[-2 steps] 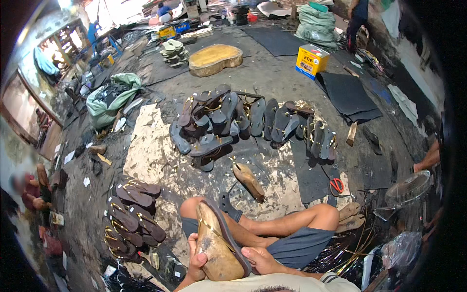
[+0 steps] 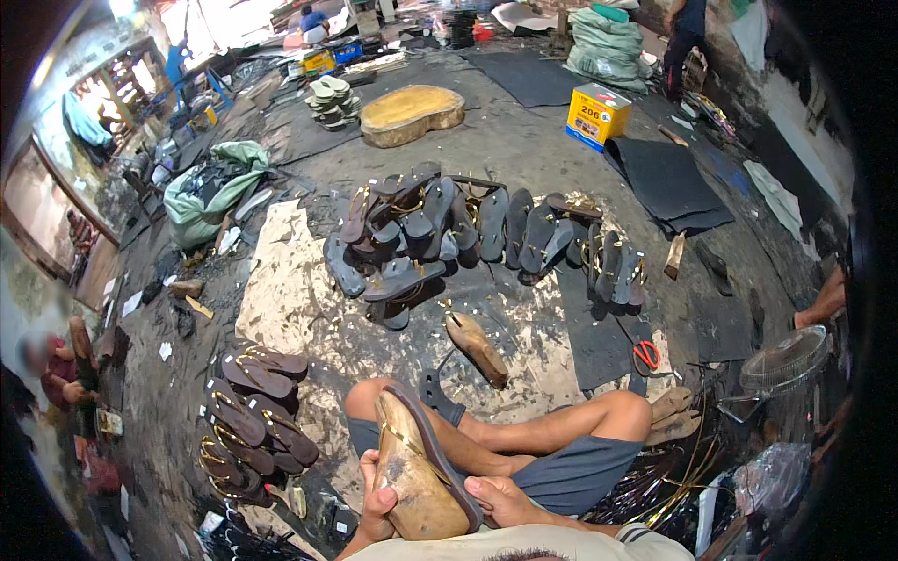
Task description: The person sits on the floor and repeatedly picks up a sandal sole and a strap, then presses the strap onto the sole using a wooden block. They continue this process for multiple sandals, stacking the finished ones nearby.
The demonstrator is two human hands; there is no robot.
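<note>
A worn wooden shoe last (image 2: 416,481) lies over my lap, toe pointing away from me. Fitted along its right side is a dark-soled sandal (image 2: 438,441), its gold strap crossing the last near the toe. My left hand (image 2: 376,496) is wrapped round the last's left side, thumb on top. At the heel end, my right hand (image 2: 502,502) grips the sandal's sole edge, its fingers partly hidden. On the floor past my crossed legs rests a second wooden last (image 2: 477,348).
Brown finished sandals (image 2: 253,421) are stacked at my left. Ahead lies a heap of grey-soled sandals (image 2: 435,220). Red-handled scissors (image 2: 646,355) lie to the right, near a fan (image 2: 786,360). Farther off are a wooden block (image 2: 412,114), a yellow-blue box (image 2: 597,117) and a green sack (image 2: 210,196).
</note>
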